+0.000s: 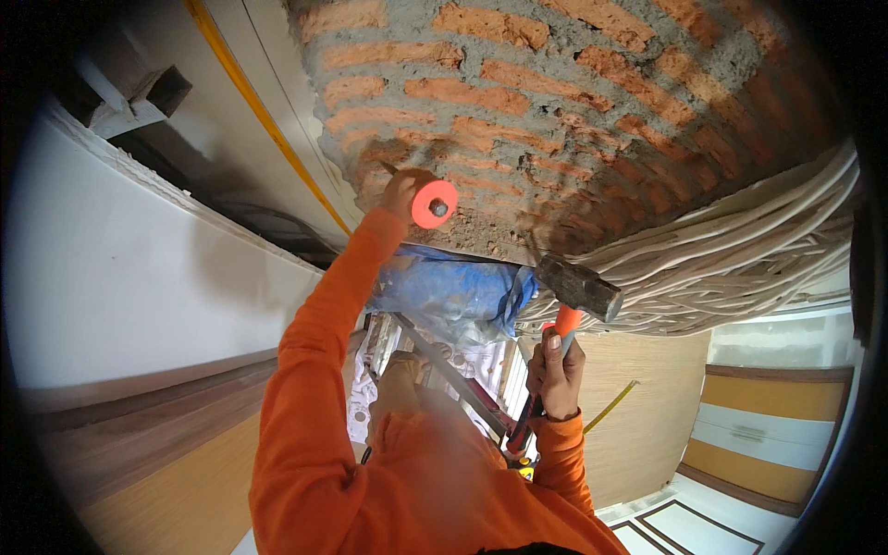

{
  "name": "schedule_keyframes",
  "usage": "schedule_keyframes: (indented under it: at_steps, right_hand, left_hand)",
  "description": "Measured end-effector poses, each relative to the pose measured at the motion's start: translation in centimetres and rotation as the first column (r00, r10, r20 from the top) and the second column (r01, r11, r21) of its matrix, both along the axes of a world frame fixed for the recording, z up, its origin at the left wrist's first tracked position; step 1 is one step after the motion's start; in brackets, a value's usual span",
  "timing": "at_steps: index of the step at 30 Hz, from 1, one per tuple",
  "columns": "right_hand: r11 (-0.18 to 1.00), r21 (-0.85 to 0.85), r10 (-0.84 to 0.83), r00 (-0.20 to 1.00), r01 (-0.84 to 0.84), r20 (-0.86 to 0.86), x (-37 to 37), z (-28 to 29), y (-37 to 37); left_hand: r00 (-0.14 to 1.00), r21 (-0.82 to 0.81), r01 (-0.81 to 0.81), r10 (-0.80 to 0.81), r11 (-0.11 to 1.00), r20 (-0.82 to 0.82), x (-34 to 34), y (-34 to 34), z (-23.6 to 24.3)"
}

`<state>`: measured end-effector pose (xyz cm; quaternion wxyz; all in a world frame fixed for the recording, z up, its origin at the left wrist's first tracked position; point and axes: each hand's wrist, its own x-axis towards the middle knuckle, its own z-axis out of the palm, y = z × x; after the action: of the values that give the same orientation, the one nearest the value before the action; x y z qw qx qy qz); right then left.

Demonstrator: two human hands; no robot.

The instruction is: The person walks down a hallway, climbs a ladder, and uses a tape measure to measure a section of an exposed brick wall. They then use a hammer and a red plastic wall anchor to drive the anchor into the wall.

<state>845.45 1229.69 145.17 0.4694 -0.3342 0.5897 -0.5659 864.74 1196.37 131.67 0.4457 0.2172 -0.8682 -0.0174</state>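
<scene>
My left hand, sleeved in orange, is wrapped around a chisel with a round red-orange hand guard. The chisel's dark tip points up and left against the rough brick wall, where grey mortar shows between the bricks. In my right hand is a club hammer, gripped by its orange and grey handle. The heavy steel head is raised below and to the right of the chisel, apart from it.
Below the wall lies a blue plastic-wrapped bundle. Many pale cables run along the wall's foot at right. A white panel and a yellow strip are at left. Part of a ladder stands under me.
</scene>
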Motion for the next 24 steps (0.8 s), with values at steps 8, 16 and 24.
schedule_keyframes:
  at_steps: [8,16,24]
  right_hand:
    - [0.998,0.070,-0.006,0.992,-0.003,0.124,1.9,-2.0,-1.3]
    - [0.967,-0.230,0.052,0.972,-0.105,-0.227,4.1,-2.9,-4.0]
    - [0.915,-0.167,0.294,0.891,-0.367,-0.347,6.1,-5.3,-8.4]
  left_hand:
    - [0.993,0.049,0.118,-0.119,0.992,0.004,0.5,-1.6,-0.4]
    - [0.998,0.044,0.022,-0.024,0.999,0.050,1.7,-0.6,1.0]
    - [0.991,0.063,0.077,-0.069,0.995,-0.114,1.9,-1.2,0.8]
